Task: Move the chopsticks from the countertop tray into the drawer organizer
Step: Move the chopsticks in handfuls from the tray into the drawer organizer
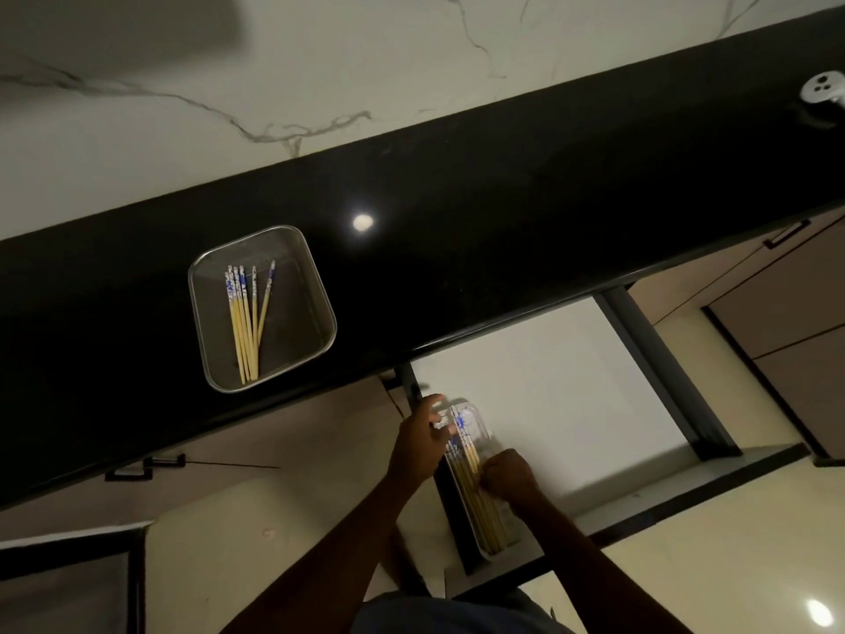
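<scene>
A steel tray [315, 286] sits on the black countertop and holds several bamboo chopsticks [244, 322] with blue-and-white tops. Below the counter edge a drawer [571, 382] is pulled out, with a clear narrow organizer [480, 421] along its left side. More chopsticks [478, 505] of the same kind lie lengthwise in the organizer. My left hand [418, 443] pinches their patterned top ends at the organizer's far end, though the grip is blurred. My right hand [507, 478] is a closed fist over the middle of the same bundle.
The black countertop [503, 221] runs diagonally under a marble wall. A round white fitting [823, 86] lies at its far right end. Closed cabinet fronts with dark handles [146, 466] flank the drawer. The drawer's white floor [594, 404] lies right of the organizer.
</scene>
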Demonstrator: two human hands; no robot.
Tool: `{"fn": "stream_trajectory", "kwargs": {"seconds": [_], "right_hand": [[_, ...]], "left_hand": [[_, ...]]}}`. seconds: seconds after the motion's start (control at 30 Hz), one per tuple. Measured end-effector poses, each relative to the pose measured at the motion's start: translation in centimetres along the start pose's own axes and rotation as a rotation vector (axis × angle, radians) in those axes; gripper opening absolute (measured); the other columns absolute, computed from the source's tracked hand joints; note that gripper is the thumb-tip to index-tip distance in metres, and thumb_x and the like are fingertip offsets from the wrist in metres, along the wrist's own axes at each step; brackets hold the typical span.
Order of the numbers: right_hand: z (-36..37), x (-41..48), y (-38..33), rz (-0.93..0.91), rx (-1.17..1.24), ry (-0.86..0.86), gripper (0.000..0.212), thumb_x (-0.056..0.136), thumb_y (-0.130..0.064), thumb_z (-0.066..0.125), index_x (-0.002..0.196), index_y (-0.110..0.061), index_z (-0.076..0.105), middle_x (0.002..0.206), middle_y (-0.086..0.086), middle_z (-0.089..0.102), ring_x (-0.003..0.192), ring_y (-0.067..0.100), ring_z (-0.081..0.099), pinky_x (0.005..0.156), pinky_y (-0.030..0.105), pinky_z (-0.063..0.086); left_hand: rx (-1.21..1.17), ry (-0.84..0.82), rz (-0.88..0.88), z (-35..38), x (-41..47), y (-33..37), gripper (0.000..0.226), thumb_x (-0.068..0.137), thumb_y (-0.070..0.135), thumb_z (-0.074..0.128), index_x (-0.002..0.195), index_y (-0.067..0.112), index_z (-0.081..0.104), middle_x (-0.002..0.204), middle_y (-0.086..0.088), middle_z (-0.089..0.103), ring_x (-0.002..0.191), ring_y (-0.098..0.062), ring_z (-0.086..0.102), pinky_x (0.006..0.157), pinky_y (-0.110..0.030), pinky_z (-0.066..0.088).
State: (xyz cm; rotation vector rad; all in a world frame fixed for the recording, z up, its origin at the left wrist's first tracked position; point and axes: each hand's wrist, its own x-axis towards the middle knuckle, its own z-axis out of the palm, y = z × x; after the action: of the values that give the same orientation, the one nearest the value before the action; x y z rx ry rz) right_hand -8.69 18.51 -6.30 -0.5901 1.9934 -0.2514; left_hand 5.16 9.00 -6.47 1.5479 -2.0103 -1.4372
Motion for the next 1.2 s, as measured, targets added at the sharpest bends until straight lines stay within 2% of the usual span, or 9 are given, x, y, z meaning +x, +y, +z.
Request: {"fn": "stream_trajectory", "kwargs": {"seconds": [0.07,0.17,0.23,0.4,0.53,0.73,0.9,1.07,1.2], "right_hand": [[0.9,0.5,-0.1,-0.023,-0.071,-0.024,0.006,0.085,-0.009,0.066,0.091,-0.010,0.068,0.101,0.018,0.069,0.086,0.017,0.060,0.084,0.031,0.051],[2.3,1.1,-0.3,-0.024,-0.078,-0.019,0.037,0.085,-0.007,0.068,0.121,0.000,0.063,0.121,0.020,0.067,0.103,0.025,0.066,0.086,0.032,0.052],[3.0,1.3,-0.5,-0.035,-0.074,-0.011,0.042,0.083,-0.005,0.069,0.124,-0.001,0.061,0.119,0.018,0.067,0.108,0.028,0.066,0.073,0.026,0.048],[3.8,2.0,0.2,-0.027,-0.048,0.023,0.034,0.082,-0.006,0.068,0.114,0.003,0.067,0.112,0.021,0.069,0.106,0.030,0.067,0.068,0.023,0.041],[4.1,2.5,0.5,-0.055,-0.076,0.042,0.032,0.084,-0.005,0.065,0.113,0.008,0.065,0.105,0.023,0.067,0.105,0.033,0.067,0.072,0.032,0.045],[4.5,2.3,1.3,-0.084,-0.152,0.052,0.030,0.096,-0.017,0.055,0.115,0.003,0.066,0.115,0.020,0.068,0.104,0.029,0.067,0.084,0.035,0.054],[4.8,2.1,1.8,-0.156,-0.208,0.074,0.028,0.098,-0.017,0.052,0.117,0.000,0.065,0.114,0.018,0.067,0.102,0.028,0.066,0.078,0.028,0.050],[4.9,2.1,2.4,-0.238,-0.311,0.072,0.033,0.099,-0.017,0.049,0.126,-0.003,0.061,0.121,0.015,0.066,0.107,0.026,0.066,0.087,0.032,0.056],[5.2,2.3,3.3,-0.306,-0.458,0.061,0.046,0.105,-0.026,0.039,0.148,-0.008,0.041,0.151,0.011,0.044,0.136,0.022,0.047,0.109,0.031,0.041]], "left_hand": [[0.044,0.011,0.006,0.0,-0.6,-0.9,0.051,0.096,0.014,0.064,0.145,0.012,0.048,0.126,-0.012,0.066,0.113,-0.023,0.066,0.092,-0.027,0.055],[0.095,0.039,-0.001,0.0,-1.1,-1.7,0.045,0.096,0.015,0.062,0.140,0.016,0.053,0.122,-0.007,0.068,0.105,-0.013,0.066,0.077,-0.006,0.048],[0.095,0.043,-0.021,-0.2,-1.2,-2.0,0.044,0.096,0.018,0.063,0.139,0.018,0.053,0.121,-0.005,0.068,0.097,-0.006,0.064,0.071,-0.004,0.045],[0.096,0.042,-0.052,-1.0,-1.2,-2.6,0.041,0.095,0.023,0.066,0.134,0.017,0.057,0.119,-0.004,0.067,0.095,-0.011,0.067,0.083,-0.025,0.057],[0.107,0.046,-0.046,-1.2,-1.1,-2.8,0.032,0.094,0.023,0.067,0.125,0.018,0.061,0.115,-0.004,0.067,0.090,-0.010,0.066,0.078,-0.020,0.053],[0.122,0.037,-0.039,-0.7,-1.0,-2.8,0.027,0.094,0.026,0.066,0.118,0.015,0.064,0.113,-0.004,0.068,0.093,-0.014,0.067,0.084,-0.033,0.059],[0.131,0.042,-0.038,-0.5,-1.0,-3.1,0.022,0.093,0.025,0.068,0.112,0.014,0.067,0.107,-0.002,0.069,0.087,-0.010,0.065,0.076,-0.019,0.053],[0.134,0.028,-0.042,-0.6,-1.1,-3.3,0.018,0.094,0.025,0.068,0.107,0.013,0.067,0.103,0.000,0.068,0.087,-0.011,0.066,0.079,-0.023,0.055],[0.181,0.012,-0.025,-0.5,-1.0,-3.2,0.017,0.094,0.027,0.066,0.106,0.014,0.066,0.104,0.001,0.066,0.088,-0.012,0.065,0.079,-0.028,0.056]]}}
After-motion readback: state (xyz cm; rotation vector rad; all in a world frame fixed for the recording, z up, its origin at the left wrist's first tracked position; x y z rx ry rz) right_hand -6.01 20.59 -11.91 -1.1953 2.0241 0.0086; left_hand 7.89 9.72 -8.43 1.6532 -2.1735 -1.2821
